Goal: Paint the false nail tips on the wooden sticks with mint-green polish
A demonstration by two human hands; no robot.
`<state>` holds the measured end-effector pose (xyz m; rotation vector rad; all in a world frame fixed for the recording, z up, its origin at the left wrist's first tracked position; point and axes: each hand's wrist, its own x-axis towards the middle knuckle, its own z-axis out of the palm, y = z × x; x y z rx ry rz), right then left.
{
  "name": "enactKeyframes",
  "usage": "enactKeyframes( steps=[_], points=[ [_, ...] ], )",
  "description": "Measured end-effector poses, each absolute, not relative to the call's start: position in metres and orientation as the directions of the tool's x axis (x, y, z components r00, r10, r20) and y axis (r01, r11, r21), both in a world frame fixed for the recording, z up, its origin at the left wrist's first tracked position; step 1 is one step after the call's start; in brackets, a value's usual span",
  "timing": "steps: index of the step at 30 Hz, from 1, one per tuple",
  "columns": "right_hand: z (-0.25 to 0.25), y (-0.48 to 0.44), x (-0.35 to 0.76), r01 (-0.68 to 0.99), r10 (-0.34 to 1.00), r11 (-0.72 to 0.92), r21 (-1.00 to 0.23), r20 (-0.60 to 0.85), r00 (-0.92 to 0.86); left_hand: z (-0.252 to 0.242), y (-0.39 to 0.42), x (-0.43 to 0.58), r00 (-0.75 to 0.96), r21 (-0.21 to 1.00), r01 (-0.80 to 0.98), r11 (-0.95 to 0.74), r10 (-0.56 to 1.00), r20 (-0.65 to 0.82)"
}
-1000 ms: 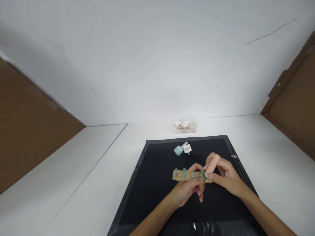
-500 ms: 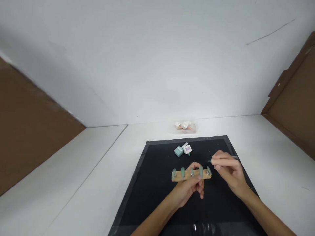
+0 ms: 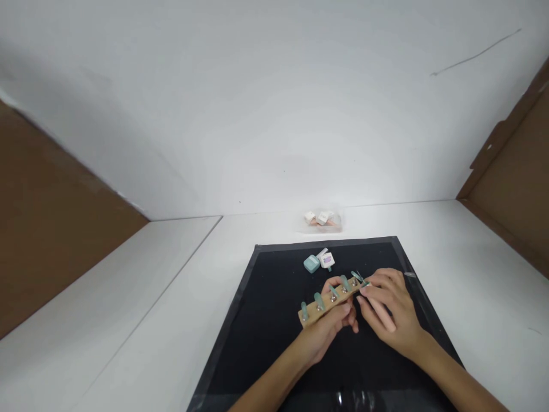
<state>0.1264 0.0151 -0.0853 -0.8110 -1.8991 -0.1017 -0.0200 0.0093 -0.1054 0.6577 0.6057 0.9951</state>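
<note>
Holding the bar [image 3: 330,298] is the L hand [image 3: 332,326]: fingers curl round its mid section from the near side, thumb on the far edge, grip fully closed on it. Bar is wood, held over the mat [image 3: 266,320], slanted w/ L end nearer the person and R end farther. Five teal pegs [image 3: 318,298] stand in a row along its top face, w/ metal screw heads by them. R hand [image 3: 392,306] is closed on a tool [image 3: 383,312] w/ a pale pink handle; handle lies under the fingers, pointing back toward the wrist, and fingertips meet at the bar's R end. Tool tip is too small to tell if it touches the last peg. Mat is black and lies on a white table [image 3: 171,286]. On the mat's far part, apart from both hands: teal case [image 3: 311,264] touching a white block [image 3: 326,260]. Beyond the mat's far edge: clear tray [image 3: 321,220] w/ small white items. Brown board panels stand at L and R.
</note>
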Motion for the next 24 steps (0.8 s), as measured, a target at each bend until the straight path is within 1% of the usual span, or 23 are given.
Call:
enactKeyframes(
  steps=[3, 8, 13, 24],
  points=[
    [-0.0898, 0.0151, 0.1261, 0.589, 0.485, 0.765, -0.26, 0.834, -0.262, -0.1054, 0.009, -0.0183, 0.419, 0.749, -0.547, 0.373, 0.897, -0.141],
    [-0.0911, 0.0153, 0.1264, 0.562, 0.513, 0.762, -0.322, 0.83, -0.22, -0.1067, 0.0081, -0.0169, 0.438, 0.774, -0.532, 0.343, 0.894, -0.095],
    [-0.0912, 0.0147, 0.1264, 0.552, 0.539, 0.757, -0.351, 0.812, -0.223, -0.1077, 0.0076, -0.0177, 0.445, 0.789, -0.51, 0.341, 0.89, -0.098],
    [-0.0901, 0.0148, 0.1261, 0.537, 0.549, 0.764, -0.357, 0.798, -0.25, -0.1096, 0.0081, -0.0178, 0.461, 0.782, -0.514, 0.353, 0.882, -0.096]
  ],
)
